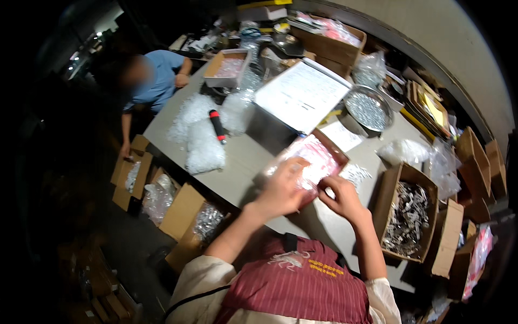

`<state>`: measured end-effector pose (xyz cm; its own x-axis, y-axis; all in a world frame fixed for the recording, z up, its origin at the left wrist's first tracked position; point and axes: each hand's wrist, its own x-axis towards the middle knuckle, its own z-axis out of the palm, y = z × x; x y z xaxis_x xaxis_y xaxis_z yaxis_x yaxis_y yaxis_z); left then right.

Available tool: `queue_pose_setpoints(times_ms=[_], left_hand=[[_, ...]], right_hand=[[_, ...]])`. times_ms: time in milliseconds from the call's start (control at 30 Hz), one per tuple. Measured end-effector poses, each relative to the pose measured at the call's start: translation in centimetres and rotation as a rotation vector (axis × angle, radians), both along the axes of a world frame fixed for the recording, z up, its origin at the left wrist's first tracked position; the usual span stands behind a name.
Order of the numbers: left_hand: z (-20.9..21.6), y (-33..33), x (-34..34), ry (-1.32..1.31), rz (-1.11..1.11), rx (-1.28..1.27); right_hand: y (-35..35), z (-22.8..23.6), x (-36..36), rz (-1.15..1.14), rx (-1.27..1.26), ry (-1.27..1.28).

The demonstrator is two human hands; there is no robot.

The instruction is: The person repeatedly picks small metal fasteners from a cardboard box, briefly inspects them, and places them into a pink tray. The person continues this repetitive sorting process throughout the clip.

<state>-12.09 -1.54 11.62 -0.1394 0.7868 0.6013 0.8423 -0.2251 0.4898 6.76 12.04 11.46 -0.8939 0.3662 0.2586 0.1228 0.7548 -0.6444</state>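
Left hand [283, 189] half-curled against pink packets [319, 157], in open carton [335, 147] just beyond hands; right hand [343, 198] nearly pinched; holds unclear. Step: apparently packet handling; next move calls for steady left support.

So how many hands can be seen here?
4: the wearer's left hand and right hand at the pink-filled box; a co-worker's lower hand at a carton, upper hand by the table. Others may be hidden in the dark.
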Motion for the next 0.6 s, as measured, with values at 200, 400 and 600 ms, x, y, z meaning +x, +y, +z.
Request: queue_pose_setpoints(times_ms=[200, 400, 600], left_hand=[[0.7, 0.3, 3.9, -0.256, -0.047, -0.222], [0.0, -0.4, 4.6, -0.444, -0.145, -0.164], [1.2, -1.5, 4.9, -0.634, -0.105, -0.228]], right_hand=[[-2.8, 2.6, 1.2, -0.215, 0.146, 0.175], [-3.6, 1.7, 3.0, -0.234, -0.54, 0.214], [-4.4, 0.2, 4.3, -0.112, -0.838, 0.084]])
